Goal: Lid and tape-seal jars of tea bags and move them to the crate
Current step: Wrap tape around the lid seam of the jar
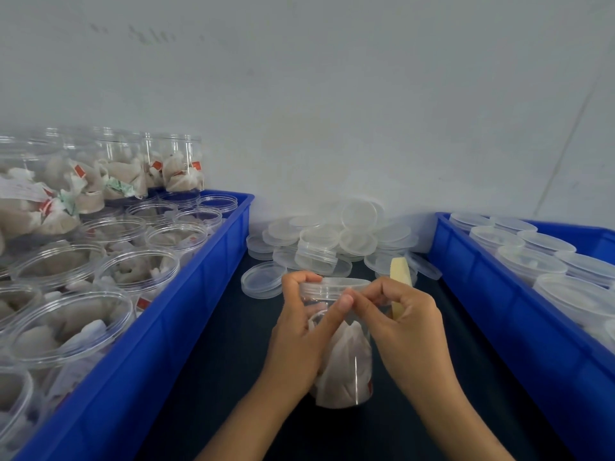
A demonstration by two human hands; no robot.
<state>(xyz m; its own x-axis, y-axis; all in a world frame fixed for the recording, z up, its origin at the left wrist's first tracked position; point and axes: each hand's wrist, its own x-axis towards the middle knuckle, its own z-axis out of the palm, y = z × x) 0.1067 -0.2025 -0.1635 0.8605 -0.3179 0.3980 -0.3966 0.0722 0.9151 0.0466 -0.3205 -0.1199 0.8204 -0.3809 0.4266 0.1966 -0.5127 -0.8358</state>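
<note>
A clear plastic jar (346, 371) of tea bags stands on the dark table between my hands, with a clear lid (332, 285) on top. My left hand (301, 331) wraps the jar's left side, thumb pressed near the lid's rim. My right hand (404, 322) pinches at the same spot by the rim, fingertip against my left thumb. A yellowish roll of tape (401, 271) sticks up behind my right hand; how it is held is hidden. Any clear tape on the jar is too faint to see.
A blue crate (186, 311) on the left holds several open jars of tea bags, some stacked. On the right, another blue crate (499, 304) holds lidded jars. A heap of loose clear lids (332, 241) lies against the wall behind the jar.
</note>
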